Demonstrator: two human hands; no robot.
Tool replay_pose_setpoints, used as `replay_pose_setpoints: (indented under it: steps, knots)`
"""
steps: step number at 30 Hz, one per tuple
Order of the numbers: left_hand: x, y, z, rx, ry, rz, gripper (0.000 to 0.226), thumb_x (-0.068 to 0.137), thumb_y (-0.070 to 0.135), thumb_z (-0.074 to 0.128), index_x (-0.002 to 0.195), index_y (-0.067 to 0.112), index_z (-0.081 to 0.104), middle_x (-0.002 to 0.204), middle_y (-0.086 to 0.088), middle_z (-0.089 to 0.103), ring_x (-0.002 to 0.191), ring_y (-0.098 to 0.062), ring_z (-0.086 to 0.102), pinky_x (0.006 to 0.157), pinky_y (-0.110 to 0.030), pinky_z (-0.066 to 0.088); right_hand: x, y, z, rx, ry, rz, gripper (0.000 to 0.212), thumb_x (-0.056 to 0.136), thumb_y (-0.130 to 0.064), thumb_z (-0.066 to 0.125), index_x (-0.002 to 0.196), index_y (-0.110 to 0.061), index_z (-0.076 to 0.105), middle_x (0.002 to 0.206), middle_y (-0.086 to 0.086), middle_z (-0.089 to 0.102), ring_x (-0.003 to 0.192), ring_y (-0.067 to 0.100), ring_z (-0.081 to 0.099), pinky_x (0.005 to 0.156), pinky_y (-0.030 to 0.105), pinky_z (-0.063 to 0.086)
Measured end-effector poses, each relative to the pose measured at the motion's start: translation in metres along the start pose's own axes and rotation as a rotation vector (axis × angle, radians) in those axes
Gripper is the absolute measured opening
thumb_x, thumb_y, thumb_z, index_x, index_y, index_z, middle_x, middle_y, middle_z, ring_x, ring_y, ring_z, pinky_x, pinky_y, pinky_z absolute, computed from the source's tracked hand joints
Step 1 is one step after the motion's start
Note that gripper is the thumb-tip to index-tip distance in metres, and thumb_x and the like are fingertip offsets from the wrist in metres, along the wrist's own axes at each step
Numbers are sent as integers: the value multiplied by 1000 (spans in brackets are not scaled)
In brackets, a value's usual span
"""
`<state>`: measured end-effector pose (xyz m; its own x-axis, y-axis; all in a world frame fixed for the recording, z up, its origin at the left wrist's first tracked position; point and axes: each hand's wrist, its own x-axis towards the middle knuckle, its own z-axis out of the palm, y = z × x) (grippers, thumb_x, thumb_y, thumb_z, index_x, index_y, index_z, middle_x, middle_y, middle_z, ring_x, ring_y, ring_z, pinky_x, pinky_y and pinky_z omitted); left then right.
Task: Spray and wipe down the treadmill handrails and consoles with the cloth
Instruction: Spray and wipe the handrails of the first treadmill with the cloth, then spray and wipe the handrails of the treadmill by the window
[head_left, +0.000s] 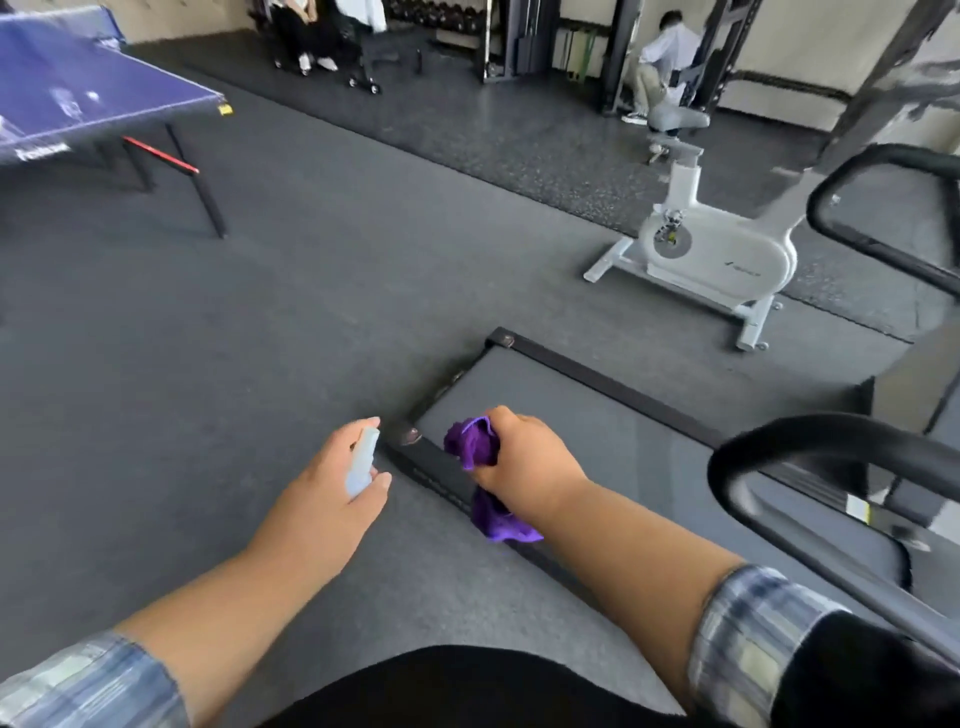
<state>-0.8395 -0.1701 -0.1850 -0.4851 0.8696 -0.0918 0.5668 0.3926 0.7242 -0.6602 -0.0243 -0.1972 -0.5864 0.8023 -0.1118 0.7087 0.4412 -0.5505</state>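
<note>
My left hand (332, 483) grips a small pale blue spray bottle (362, 462), its nozzle pointing away from me. My right hand (524, 462) clutches a bunched purple cloth (475, 447), with a tail of it hanging below my wrist. Both hands hover over the rear corner of a treadmill deck (597, 415). A black curved handrail (810, 441) of that treadmill arcs at the right, apart from both hands. A second black handrail (852, 171) shows at the upper right. No console is in view.
A white exercise bike (722, 249) stands beyond the treadmill. A blue table-tennis table (88, 98) fills the upper left. Weight racks and seated people line the far wall. Grey rubber flooring (260, 312) spreads to the left.
</note>
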Motion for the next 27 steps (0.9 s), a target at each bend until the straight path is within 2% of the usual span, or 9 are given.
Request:
replay_pose_setpoints:
  steps: [2, 4, 7, 11, 15, 19, 22, 24, 27]
  knots:
    - [28, -30, -46, 31, 18, 10, 48, 95, 33, 57, 134, 49, 35, 117, 17, 58, 88, -10, 54, 74, -29, 40, 45, -47, 12, -41, -4, -22, 30, 78, -32, 68, 100, -22, 52, 98, 0, 60, 96, 27, 58, 80, 35, 49]
    - [55, -55, -90, 70, 34, 1, 47, 94, 37, 55, 132, 53, 32, 110, 12, 59, 82, -15, 57, 66, -31, 45, 87, -89, 20, -76, 5, -53, 29, 77, -28, 66, 102, -19, 55, 101, 3, 63, 98, 29, 59, 81, 36, 51]
    - [96, -80, -146, 116, 24, -47, 45, 94, 41, 54, 126, 59, 29, 99, 9, 59, 73, -21, 60, 54, -28, 48, 141, -139, 20, -126, 14, -79, 19, 82, -22, 64, 91, -18, 48, 95, 4, 59, 97, 31, 58, 73, 32, 42]
    - [158, -90, -193, 240, 7, 5, 46, 94, 40, 53, 131, 54, 28, 102, 11, 62, 60, -14, 54, 48, -27, 41, 198, -178, 6, -150, 71, -105, 17, 87, -20, 62, 93, -18, 46, 98, 6, 59, 99, 30, 56, 73, 29, 35]
    - [228, -77, -204, 265, -9, 93, 47, 96, 36, 52, 136, 47, 31, 97, 9, 54, 56, -5, 44, 46, -25, 32, 259, -182, -2, -127, 109, -78, 18, 87, -18, 61, 93, -19, 44, 93, 3, 55, 96, 30, 55, 72, 30, 35]
    - [319, -56, -194, 272, -30, 147, 47, 96, 38, 52, 135, 49, 29, 82, 5, 50, 62, -15, 53, 46, -27, 38, 332, -165, -6, -72, 158, -32, 18, 86, -18, 60, 91, -18, 42, 90, 2, 53, 86, 26, 49, 70, 31, 34]
    - [394, -41, -180, 269, -61, 189, 49, 95, 38, 54, 133, 51, 26, 99, 3, 57, 71, -22, 59, 59, -35, 52, 393, -146, -9, -39, 179, -19, 18, 86, -18, 60, 93, -17, 43, 89, 2, 54, 84, 26, 50, 69, 32, 36]
    - [450, -31, -174, 283, -70, 202, 52, 95, 38, 54, 137, 50, 26, 113, 3, 58, 78, -21, 55, 67, -34, 46, 443, -132, -16, -31, 183, 9, 17, 86, -18, 60, 93, -17, 44, 86, 0, 53, 83, 25, 50, 68, 33, 38]
    - [526, -13, -168, 305, -114, 184, 53, 96, 38, 53, 140, 48, 26, 125, 3, 57, 77, -21, 48, 66, -32, 39, 511, -116, -39, -36, 161, 60, 19, 85, -18, 61, 93, -18, 44, 84, -2, 51, 85, 26, 54, 68, 34, 41]
